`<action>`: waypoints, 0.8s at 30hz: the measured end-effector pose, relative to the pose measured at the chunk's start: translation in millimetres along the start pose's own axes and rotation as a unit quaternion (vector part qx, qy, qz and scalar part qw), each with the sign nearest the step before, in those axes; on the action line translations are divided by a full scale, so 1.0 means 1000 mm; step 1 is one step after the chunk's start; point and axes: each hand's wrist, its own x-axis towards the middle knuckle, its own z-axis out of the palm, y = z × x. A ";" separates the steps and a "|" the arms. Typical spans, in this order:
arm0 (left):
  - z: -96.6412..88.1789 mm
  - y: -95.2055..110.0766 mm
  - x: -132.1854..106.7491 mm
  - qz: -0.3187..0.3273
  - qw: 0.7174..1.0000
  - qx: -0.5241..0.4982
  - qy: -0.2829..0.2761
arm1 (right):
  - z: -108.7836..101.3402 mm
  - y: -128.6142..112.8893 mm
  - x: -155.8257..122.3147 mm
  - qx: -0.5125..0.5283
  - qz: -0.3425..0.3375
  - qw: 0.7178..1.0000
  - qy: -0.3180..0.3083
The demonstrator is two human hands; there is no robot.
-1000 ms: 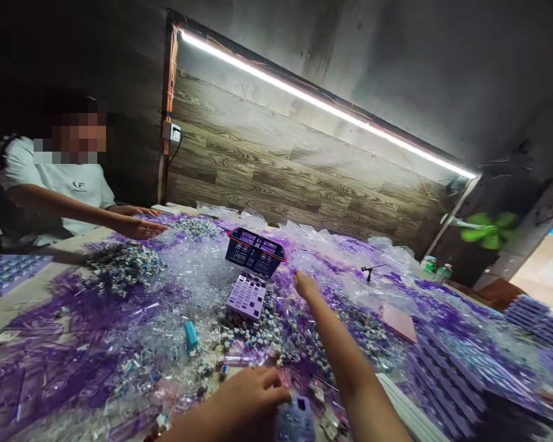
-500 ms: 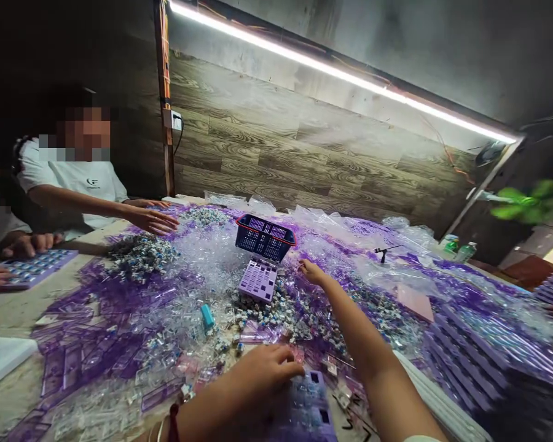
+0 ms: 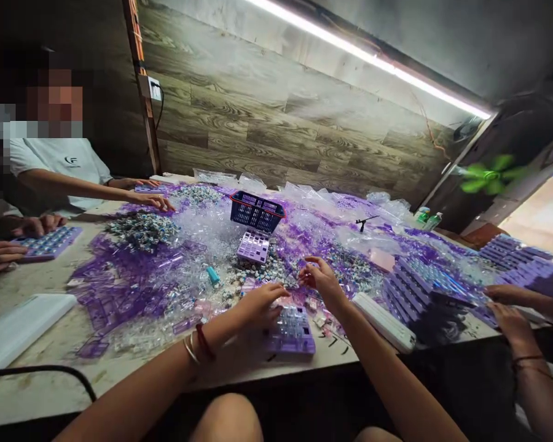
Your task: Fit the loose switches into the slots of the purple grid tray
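Observation:
My left hand (image 3: 258, 302) reaches over the upper left corner of a purple tray (image 3: 299, 347) with clear square pieces in its rows. Its fingers are partly stretched and apart, and I see nothing between them. Just beyond the tray's right side, my right hand (image 3: 321, 279) hovers with bent fingers drawn together. Whatever its fingertips hold is too small to make out. Loose small white-and-blue parts (image 3: 271, 270) lie behind both hands. A second, light purple tray (image 3: 253, 247) with square openings leans at a dark blue basket (image 3: 255, 212).
Purple strips (image 3: 120, 304) and clear pieces cover the left of the table. A turquoise block (image 3: 212, 275) lies among them. Purple trays stand stacked (image 3: 408, 288) at right, beside a long white case (image 3: 382, 322). Co-workers' hands (image 3: 39, 224) are at the left and right (image 3: 511, 307).
My right hand has come back from beside the basket towards the purple tray. My left hand stays at that tray. The view has shifted, showing more of the table's near edge and right side.

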 end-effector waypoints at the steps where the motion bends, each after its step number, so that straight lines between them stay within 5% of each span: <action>1: 0.000 0.001 0.001 0.003 1.000 -0.010 0.004 | 0.000 0.002 -0.018 0.072 0.037 0.997 -0.006; 4: 0.003 0.003 0.001 0.047 0.999 -0.010 -0.001 | -0.007 0.005 -0.059 0.130 0.083 0.988 -0.016; 8: 0.010 0.008 0.001 0.107 0.993 0.043 -0.016 | -0.027 0.006 -0.081 0.062 0.091 0.991 -0.080; 12: 0.014 0.010 0.001 0.120 0.990 0.074 -0.024 | -0.044 0.007 -0.085 -0.056 0.082 0.985 -0.143; 24: 0.009 0.016 0.000 0.095 0.993 0.059 -0.043 | -0.037 0.008 -0.083 -0.271 0.018 0.954 -0.128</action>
